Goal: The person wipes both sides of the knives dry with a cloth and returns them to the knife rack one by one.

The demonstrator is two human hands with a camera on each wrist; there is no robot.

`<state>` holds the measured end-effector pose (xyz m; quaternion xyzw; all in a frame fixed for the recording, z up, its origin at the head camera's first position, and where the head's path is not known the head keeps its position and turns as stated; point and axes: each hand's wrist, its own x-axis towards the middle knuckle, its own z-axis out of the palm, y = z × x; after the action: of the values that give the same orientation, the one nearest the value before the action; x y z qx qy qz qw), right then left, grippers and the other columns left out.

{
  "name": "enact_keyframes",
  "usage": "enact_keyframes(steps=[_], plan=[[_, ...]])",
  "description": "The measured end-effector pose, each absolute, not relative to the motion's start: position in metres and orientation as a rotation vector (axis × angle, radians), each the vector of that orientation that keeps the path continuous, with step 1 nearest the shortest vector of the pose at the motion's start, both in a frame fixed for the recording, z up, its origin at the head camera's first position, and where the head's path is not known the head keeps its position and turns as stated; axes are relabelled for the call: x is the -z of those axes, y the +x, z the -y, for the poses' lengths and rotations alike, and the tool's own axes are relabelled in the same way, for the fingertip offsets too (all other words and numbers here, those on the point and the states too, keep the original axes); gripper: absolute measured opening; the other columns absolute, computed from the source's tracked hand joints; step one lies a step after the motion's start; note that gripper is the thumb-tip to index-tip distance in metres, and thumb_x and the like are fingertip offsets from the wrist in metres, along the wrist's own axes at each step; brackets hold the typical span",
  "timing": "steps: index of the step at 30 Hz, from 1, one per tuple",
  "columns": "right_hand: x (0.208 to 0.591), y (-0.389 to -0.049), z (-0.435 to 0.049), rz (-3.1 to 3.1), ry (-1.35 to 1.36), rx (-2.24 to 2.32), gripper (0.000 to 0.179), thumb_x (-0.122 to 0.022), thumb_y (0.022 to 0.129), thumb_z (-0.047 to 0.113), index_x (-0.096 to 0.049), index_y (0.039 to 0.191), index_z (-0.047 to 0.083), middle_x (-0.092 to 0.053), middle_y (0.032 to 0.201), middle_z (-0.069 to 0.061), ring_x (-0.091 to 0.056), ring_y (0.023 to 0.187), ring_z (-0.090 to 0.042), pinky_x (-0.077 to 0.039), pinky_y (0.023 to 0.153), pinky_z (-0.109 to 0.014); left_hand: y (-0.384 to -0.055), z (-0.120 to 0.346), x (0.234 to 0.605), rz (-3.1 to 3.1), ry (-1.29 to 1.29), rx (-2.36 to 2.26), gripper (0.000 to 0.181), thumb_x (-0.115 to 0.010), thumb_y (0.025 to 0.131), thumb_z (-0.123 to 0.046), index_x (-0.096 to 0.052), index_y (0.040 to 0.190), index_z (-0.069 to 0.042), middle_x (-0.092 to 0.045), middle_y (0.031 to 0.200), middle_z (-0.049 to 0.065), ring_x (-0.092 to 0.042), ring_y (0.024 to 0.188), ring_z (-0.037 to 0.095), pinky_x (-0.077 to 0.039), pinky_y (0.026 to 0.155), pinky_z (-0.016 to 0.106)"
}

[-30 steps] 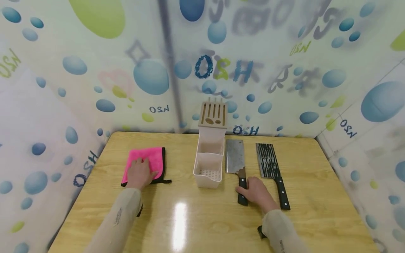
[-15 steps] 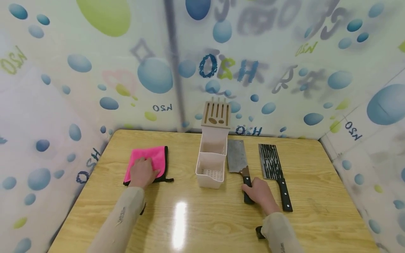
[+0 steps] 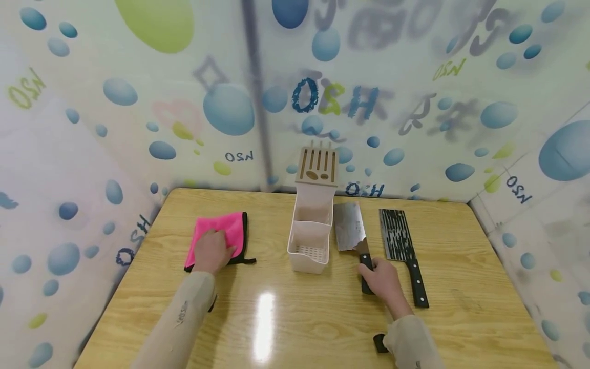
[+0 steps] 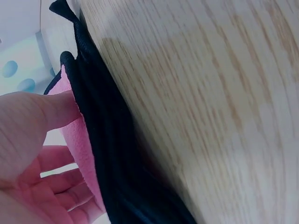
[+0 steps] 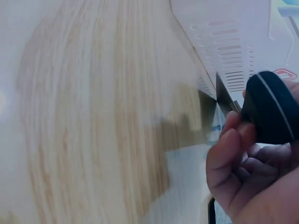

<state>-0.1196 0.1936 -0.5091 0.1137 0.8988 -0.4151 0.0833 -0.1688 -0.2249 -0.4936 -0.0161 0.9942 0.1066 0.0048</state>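
Note:
My right hand (image 3: 386,281) grips the black handle of a metal cleaver (image 3: 349,225), whose blade points away from me beside the holder. In the right wrist view the butt of the handle (image 5: 271,107) stands off the table, fingers curled beneath it, and the blade (image 5: 224,93) appears nearly edge-on. On the left, my left hand (image 3: 213,252) rests on a folded pink cloth (image 3: 234,228) with black edging. The left wrist view has its thumb and spread, fairly straight fingers against the pink cloth (image 4: 81,144). Right of the held cleaver lies a second, black-patterned cleaver (image 3: 397,236).
A white utensil holder (image 3: 310,264) with a slotted beige top (image 3: 318,164) stands at the middle back, close to the held blade. The wooden table (image 3: 304,318) meets a patterned wall (image 3: 184,154) behind and at the sides.
My right hand has swung the cleaver's handle rightward, so the cleaver now lies more slanted and its handle looks raised. My left hand stays on the cloth. The head view has shifted slightly.

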Motion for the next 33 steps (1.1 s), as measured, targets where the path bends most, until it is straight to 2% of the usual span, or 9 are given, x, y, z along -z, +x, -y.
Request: enact_keyframes(steps=[2,9,12,17,19,24,28,33], plan=[[0.507,-0.118,-0.194,-2.698,0.348,1.249,0.028,-0.062,0.092,0.022,-0.050,0.072,0.006,-0.044,0.064,-0.002,-0.042,0.056,-0.015,-0.036,0.049,-0.027,-0.169,0.224,0.494,-3.110,-0.060,-0.336,0.038,-0.081,0.088,-0.027,-0.064,0.091,0.008,-0.062,0.087,0.021,-0.064,0.088,0.041,-0.058,0.074,0.055],[0.502,-0.115,-0.193,-2.585,0.403,1.432,0.024,-0.063,0.095,0.019,-0.060,0.096,-0.004,-0.067,0.065,-0.009,-0.065,0.052,-0.017,-0.051,0.048,-0.026,-0.168,0.223,0.492,-3.079,-0.070,-0.347,0.043,-0.080,0.090,-0.026,-0.062,0.098,0.011,-0.063,0.092,0.025,-0.065,0.091,0.042,-0.058,0.078,0.055],[0.501,-0.115,-0.193,-2.581,0.436,1.513,0.022,-0.062,0.095,0.018,-0.061,0.097,-0.004,-0.067,0.065,-0.007,-0.063,0.051,-0.017,-0.051,0.048,-0.026,-0.169,0.223,0.492,-3.074,-0.067,-0.355,0.044,-0.080,0.090,-0.026,-0.061,0.099,0.013,-0.063,0.093,0.026,-0.065,0.091,0.042,-0.058,0.080,0.055],[0.497,-0.113,-0.194,-2.614,0.480,1.619,0.026,-0.054,0.101,0.020,-0.065,0.092,-0.002,-0.066,0.067,-0.004,-0.053,0.054,-0.015,-0.042,0.045,-0.024,-0.170,0.226,0.494,-3.076,-0.043,-0.370,0.045,-0.080,0.088,-0.026,-0.061,0.098,0.014,-0.063,0.093,0.026,-0.064,0.091,0.043,-0.057,0.082,0.055],[0.495,-0.112,-0.194,-2.610,0.485,1.655,0.028,-0.050,0.104,0.020,-0.065,0.097,-0.002,-0.069,0.072,-0.008,-0.054,0.056,-0.014,-0.041,0.046,-0.024,-0.171,0.227,0.495,-3.073,-0.035,-0.374,0.044,-0.080,0.088,-0.026,-0.061,0.096,0.013,-0.062,0.092,0.026,-0.063,0.090,0.042,-0.057,0.082,0.055],[0.486,-0.109,-0.195,-2.512,0.465,1.814,0.028,-0.047,0.108,0.017,-0.061,0.111,-0.006,-0.072,0.090,-0.019,-0.066,0.064,-0.014,-0.057,0.057,-0.023,-0.175,0.228,0.496,-3.072,0.002,-0.345,0.037,-0.078,0.089,-0.026,-0.061,0.079,0.006,-0.061,0.086,0.021,-0.061,0.084,0.038,-0.056,0.080,0.053],[0.477,-0.107,-0.196,-2.503,0.413,1.890,0.026,-0.049,0.108,0.016,-0.061,0.108,-0.007,-0.073,0.091,-0.020,-0.069,0.063,-0.015,-0.059,0.058,-0.023,-0.176,0.228,0.497,-3.071,0.031,-0.308,0.036,-0.076,0.088,-0.024,-0.057,0.066,-0.002,-0.060,0.082,0.019,-0.060,0.082,0.036,-0.056,0.077,0.052],[0.465,-0.104,-0.197,-2.525,0.358,1.942,0.025,-0.050,0.108,0.016,-0.061,0.110,-0.007,-0.074,0.090,-0.018,-0.069,0.062,-0.013,-0.059,0.057,-0.023,-0.177,0.226,0.496,-3.074,0.026,-0.313,0.031,-0.073,0.084,-0.019,-0.056,0.064,-0.003,-0.061,0.080,0.019,-0.062,0.078,0.036,-0.058,0.072,0.053]])
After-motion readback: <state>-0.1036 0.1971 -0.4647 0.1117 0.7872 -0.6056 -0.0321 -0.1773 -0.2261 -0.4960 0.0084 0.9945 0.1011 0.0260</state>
